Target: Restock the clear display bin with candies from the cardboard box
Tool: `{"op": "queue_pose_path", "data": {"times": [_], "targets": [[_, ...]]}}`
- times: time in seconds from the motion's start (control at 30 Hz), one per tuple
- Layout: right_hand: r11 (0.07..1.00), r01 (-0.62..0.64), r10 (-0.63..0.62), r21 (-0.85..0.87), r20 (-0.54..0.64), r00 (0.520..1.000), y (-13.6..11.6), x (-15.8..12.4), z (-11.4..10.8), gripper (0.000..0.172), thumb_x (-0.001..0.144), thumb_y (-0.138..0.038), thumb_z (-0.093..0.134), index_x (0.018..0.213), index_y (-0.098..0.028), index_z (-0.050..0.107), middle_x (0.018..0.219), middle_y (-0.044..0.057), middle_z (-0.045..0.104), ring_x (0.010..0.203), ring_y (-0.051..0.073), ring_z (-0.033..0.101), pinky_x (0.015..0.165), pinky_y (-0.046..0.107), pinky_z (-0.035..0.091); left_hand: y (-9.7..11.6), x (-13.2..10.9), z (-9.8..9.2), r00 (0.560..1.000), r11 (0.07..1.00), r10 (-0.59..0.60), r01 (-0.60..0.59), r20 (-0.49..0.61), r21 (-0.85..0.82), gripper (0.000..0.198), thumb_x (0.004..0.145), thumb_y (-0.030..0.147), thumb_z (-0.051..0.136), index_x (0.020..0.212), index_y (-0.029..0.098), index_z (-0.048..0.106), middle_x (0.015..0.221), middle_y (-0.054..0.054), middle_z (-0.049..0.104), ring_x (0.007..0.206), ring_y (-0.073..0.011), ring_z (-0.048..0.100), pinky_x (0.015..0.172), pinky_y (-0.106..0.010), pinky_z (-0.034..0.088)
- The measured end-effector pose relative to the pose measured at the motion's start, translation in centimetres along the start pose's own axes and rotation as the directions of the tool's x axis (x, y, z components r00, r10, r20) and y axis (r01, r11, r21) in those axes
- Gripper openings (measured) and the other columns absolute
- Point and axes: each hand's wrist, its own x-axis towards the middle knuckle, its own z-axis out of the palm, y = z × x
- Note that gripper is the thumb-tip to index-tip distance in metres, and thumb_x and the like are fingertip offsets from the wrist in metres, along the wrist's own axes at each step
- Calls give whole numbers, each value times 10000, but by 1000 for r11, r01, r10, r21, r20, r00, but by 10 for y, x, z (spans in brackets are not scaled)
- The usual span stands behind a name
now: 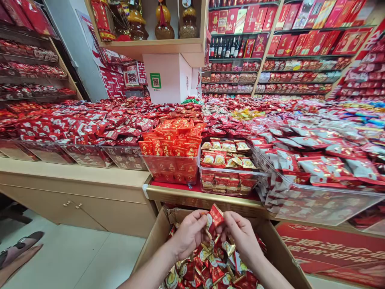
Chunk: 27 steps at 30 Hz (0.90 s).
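Above an open cardboard box [281,245] filled with red and gold wrapped candies [207,267], my left hand [191,233] and my right hand [240,233] meet at one small red packet [215,218]. Left fingers pinch its left side, and right fingers hold its right edge. Just behind the hands, a clear bin [231,174] contains similar red and gold packets in stacked rows. To its left stands a clear bin of orange-red packets [171,166].
A gold-edged counter [180,196] runs behind the box. White and red packets [325,164] overflow a clear bin on the right. Cabinets [75,204] stand at left. A person's sandaled foot [21,253] shows at the lower left.
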Motion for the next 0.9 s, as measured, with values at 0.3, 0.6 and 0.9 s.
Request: {"op": "queue_pose_path", "data": {"times": [0.3,0.6,0.9], "targets": [[1000,26,-25,-7,81,996,3,4,-4,227,707,-387,553,764,-167,547,682,5,571,602,113,506,584,241,407,-7,-2,-3,934,928,-321,344,160,-143,236,789,381,464,882,177,539,671,-4,563,558,-85,529,522,-191,349],[987,14,-12,-160,9,1000,18,8,-6,296,679,-410,572,586,-139,499,510,-47,434,486,65,332,464,194,271,-7,3,2,990,894,128,-93,-52,437,320,626,343,662,851,122,605,803,-41,619,741,-143,517,699,-243,379],[998,-23,28,-58,80,996,12,7,0,263,667,-404,589,680,-153,512,582,-27,484,535,86,415,512,203,341,-12,3,-4,987,973,76,-43,-138,228,286,593,346,687,750,115,623,660,-17,605,611,-108,504,588,-215,369]]}}
